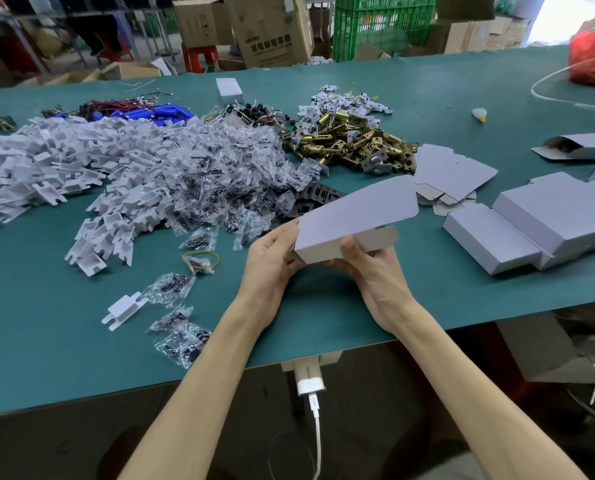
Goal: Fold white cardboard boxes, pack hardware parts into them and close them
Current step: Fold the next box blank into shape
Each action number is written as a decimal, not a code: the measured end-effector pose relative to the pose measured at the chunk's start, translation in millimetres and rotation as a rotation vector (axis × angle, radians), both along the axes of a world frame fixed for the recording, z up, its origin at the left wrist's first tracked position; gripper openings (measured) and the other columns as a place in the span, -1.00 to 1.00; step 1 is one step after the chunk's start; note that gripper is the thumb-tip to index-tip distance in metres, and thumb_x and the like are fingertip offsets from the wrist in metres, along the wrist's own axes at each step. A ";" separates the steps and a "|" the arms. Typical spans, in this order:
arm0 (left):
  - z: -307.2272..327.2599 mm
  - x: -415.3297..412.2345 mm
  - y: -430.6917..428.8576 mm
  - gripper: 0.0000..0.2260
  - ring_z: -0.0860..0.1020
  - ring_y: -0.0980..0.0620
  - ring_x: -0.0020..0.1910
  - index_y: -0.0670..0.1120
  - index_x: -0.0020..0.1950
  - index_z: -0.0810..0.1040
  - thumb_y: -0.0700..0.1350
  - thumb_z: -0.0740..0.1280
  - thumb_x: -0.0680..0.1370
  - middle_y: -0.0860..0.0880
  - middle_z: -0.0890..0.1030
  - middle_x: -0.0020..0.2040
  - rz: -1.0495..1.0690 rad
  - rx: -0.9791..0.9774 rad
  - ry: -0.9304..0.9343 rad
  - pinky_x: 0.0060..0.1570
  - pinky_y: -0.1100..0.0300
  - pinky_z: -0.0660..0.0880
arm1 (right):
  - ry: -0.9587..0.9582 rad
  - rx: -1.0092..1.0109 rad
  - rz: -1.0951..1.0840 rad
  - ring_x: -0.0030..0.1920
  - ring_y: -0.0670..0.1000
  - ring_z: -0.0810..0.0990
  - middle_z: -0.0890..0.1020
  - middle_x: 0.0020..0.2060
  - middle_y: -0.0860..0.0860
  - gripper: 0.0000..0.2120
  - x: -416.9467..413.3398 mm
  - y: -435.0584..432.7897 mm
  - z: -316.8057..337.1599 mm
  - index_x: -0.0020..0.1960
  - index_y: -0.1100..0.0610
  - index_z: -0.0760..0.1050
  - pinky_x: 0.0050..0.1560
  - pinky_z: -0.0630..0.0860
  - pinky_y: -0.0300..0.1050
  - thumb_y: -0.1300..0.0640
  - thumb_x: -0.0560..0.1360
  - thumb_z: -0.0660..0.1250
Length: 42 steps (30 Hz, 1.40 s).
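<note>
I'm holding a matt white cardboard box (353, 216); the bench (323, 306) is looking like smooth green matting, the latch parts (354, 140) shining brassy, probably metal.

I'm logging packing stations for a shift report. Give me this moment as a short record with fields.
held item: white cardboard box, partly folded, flap open
left hand: grips the box's near left corner
right hand: supports the box from below, thumb on its side
table: green mat
parts piles: white plastic brackets, bagged screws, brass latches
folded boxes: stacked at right
</note>
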<state>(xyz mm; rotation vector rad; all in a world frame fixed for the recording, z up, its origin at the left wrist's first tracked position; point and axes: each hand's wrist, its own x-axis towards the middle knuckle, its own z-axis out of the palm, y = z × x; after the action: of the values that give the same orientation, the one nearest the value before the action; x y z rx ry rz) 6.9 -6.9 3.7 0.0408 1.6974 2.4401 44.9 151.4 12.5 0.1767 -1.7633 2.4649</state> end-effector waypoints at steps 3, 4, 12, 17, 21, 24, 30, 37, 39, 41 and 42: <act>-2.1 0.2 -0.2 -0.74 0.68 -0.03 0.04 -0.20 0.31 0.62 -0.14 0.27 0.70 -0.15 0.72 0.15 -0.016 0.001 0.024 0.05 0.08 0.65 | 0.018 -0.022 -0.025 0.22 0.17 0.63 0.67 0.16 0.12 -0.27 -0.9 1.1 -0.9 0.28 0.11 0.53 0.18 0.59 0.19 -0.27 0.26 0.59; -2.8 0.0 -0.5 -0.75 0.69 -0.01 0.03 -0.19 0.30 0.64 -0.14 0.28 0.70 -0.14 0.73 0.13 -0.018 0.006 0.026 0.04 0.09 0.66 | 0.026 -0.027 -0.030 0.24 0.16 0.62 0.67 0.16 0.10 -0.31 -1.5 1.4 -1.5 0.27 0.08 0.55 0.24 0.56 0.25 -0.27 0.27 0.59; -3.6 2.0 0.4 -0.73 0.67 -0.02 0.02 -0.16 0.30 0.65 -0.08 0.26 0.71 -0.13 0.72 0.17 0.019 0.009 0.044 -0.08 0.11 0.65 | 0.022 0.040 0.009 0.30 0.28 0.56 0.60 0.25 0.24 -0.04 -3.6 0.8 -5.2 0.42 0.24 0.39 0.26 0.55 0.26 -0.28 0.24 0.61; -0.3 3.9 2.9 -0.60 0.67 -0.05 0.21 -0.11 0.41 0.57 0.08 0.13 0.74 -0.10 0.70 0.25 -0.050 -0.026 0.073 0.02 0.12 0.64 | 0.036 0.090 0.001 0.25 0.09 0.62 0.66 0.20 0.13 -0.24 -2.0 -0.3 -6.2 0.35 0.20 0.47 0.22 0.58 -0.05 -0.13 0.30 0.62; -2.2 3.1 0.4 -0.69 0.61 -0.07 0.30 -0.08 0.45 0.54 -0.07 0.18 0.75 -0.09 0.66 0.32 -0.110 -0.062 0.116 0.19 0.05 0.61 | 0.068 0.186 -0.005 0.21 0.05 0.65 0.70 0.15 0.11 -0.56 -0.8 -2.9 -9.3 0.26 0.20 0.58 0.23 0.55 -0.11 0.17 0.41 0.54; -2.7 4.3 0.6 -0.70 0.60 -0.03 0.32 -0.01 0.44 0.55 -0.12 0.17 0.75 -0.05 0.65 0.34 -0.166 -0.073 0.143 0.24 0.06 0.57 | 0.120 0.216 0.004 0.19 0.09 0.66 0.70 0.13 0.16 -0.60 -0.3 -6.8 -9.9 0.23 0.26 0.59 0.25 0.55 -0.06 0.20 0.42 0.51; -3.8 3.6 0.9 -0.69 0.58 0.00 0.35 0.01 0.45 0.53 -0.14 0.14 0.75 -0.01 0.64 0.36 -0.208 -0.079 0.181 0.24 0.13 0.57 | 0.151 0.225 -0.011 0.18 0.07 0.66 0.71 0.11 0.11 -0.65 -1.6 -6.2 -11.3 0.20 0.19 0.62 0.26 0.55 -0.06 0.20 0.43 0.52; -4.7 3.6 2.9 -0.69 0.62 0.02 0.29 -0.05 0.39 0.58 -0.23 0.15 0.73 -0.04 0.67 0.30 -0.177 -0.038 0.173 0.14 0.22 0.57 | 0.149 0.271 0.021 0.15 0.04 0.67 0.71 0.08 0.08 -0.60 -3.1 -5.6 -16.5 0.21 0.20 0.60 0.20 0.57 -0.07 0.20 0.40 0.57; -5.2 2.9 4.4 -0.70 0.62 -0.04 0.30 -0.11 0.37 0.58 -0.26 0.17 0.72 -0.08 0.68 0.29 -0.113 -0.061 0.165 0.21 0.14 0.56 | 0.128 0.361 0.048 0.25 -0.04 0.61 0.64 0.21 0.01 -0.36 -5.5 -7.4 -15.6 0.38 0.15 0.46 0.25 0.52 -0.11 0.25 0.36 0.62; -4.6 2.0 5.3 -0.73 0.62 -0.16 0.29 -0.17 0.34 0.59 -0.28 0.19 0.70 -0.14 0.68 0.26 -0.032 -0.070 0.133 0.28 -0.06 0.55 | 0.168 0.433 0.048 0.31 -0.14 0.53 0.53 0.30 -0.21 -0.14 -8.2 -8.5 -15.8 0.50 -0.01 0.27 0.25 0.49 -0.20 0.27 0.34 0.63; -3.8 2.4 5.2 -0.74 0.64 -0.18 0.23 -0.20 0.31 0.59 -0.28 0.19 0.70 -0.17 0.69 0.23 -0.008 -0.066 0.115 0.24 -0.14 0.57 | 0.183 0.438 0.048 0.32 -0.12 0.53 0.52 0.29 -0.23 -0.11 -8.2 -8.6 -15.9 0.50 -0.07 0.23 0.24 0.52 -0.15 0.27 0.35 0.63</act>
<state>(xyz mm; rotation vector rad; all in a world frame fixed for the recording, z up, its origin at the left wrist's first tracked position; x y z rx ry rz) 9.3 -1.7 -0.1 0.1824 1.8199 2.4166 36.6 142.8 -3.4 0.4660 -2.2033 1.9775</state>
